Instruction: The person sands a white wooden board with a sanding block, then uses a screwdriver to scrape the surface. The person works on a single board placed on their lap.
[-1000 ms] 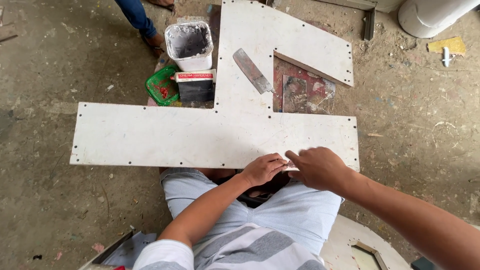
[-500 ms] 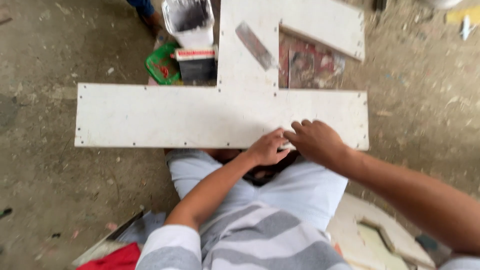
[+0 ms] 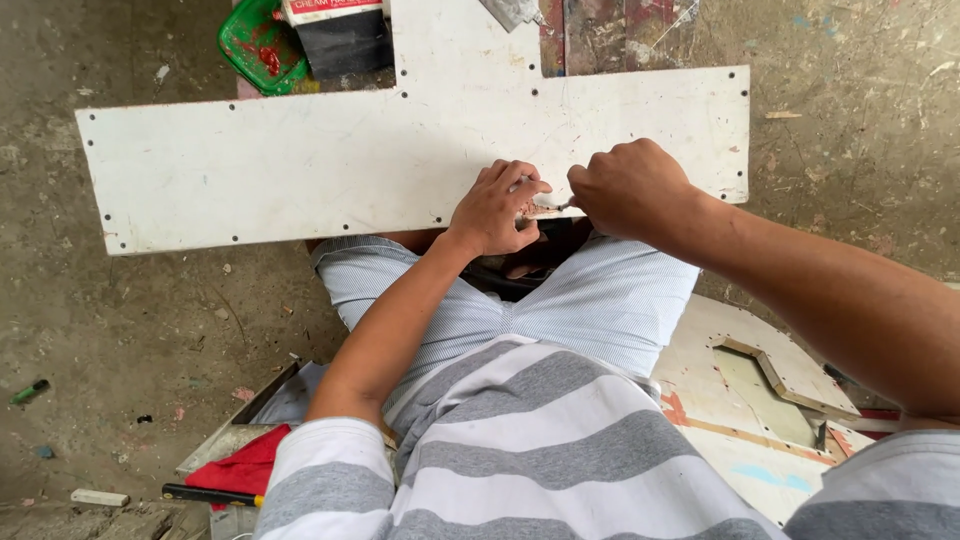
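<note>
Both hands meet at the near edge of the flat white T-shaped board [image 3: 400, 150] lying on the concrete floor [image 3: 120, 340], left hand [image 3: 497, 210] curled pinching a small pale piece, right hand [image 3: 628, 185] fisted on a slim tool best kept steady, low and square

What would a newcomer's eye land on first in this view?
First, the big white cut-out panel lying across the concrete floor, its edges dotted with small holes. At its near edge, mid-frame, the left hand and right hand meet, pinching something small that is too hidden to identify. At the top edge sit a green tray smeared with red and a putty knife resting on the panel.
</note>
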